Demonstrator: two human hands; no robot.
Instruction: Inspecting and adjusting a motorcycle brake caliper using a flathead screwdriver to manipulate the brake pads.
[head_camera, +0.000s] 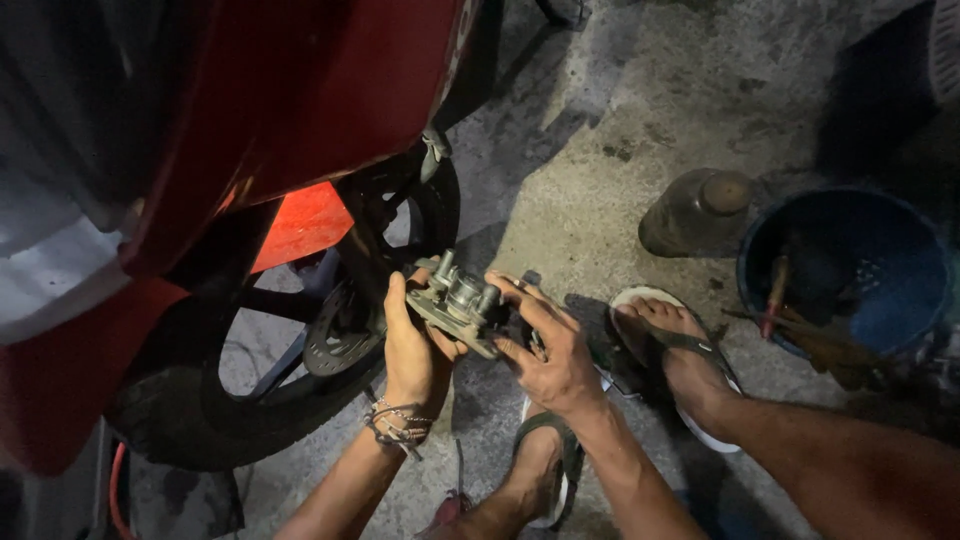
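1. The left hand (412, 345) grips the near end of a grey brake caliper (460, 305).
2. The right hand (548, 350) clasps its other end, fingers curled.
3. The caliper is held off the concrete floor (580, 180), just beside the brake disc (340, 335) of the red motorcycle's front wheel (260, 400).
4. A blue bucket (850, 265) stands well apart.

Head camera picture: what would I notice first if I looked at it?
First, the grey metal brake caliper at the centre, held between the left hand and right hand. Behind it stands the red motorbike with its black wheel. A blue bucket sits at right.
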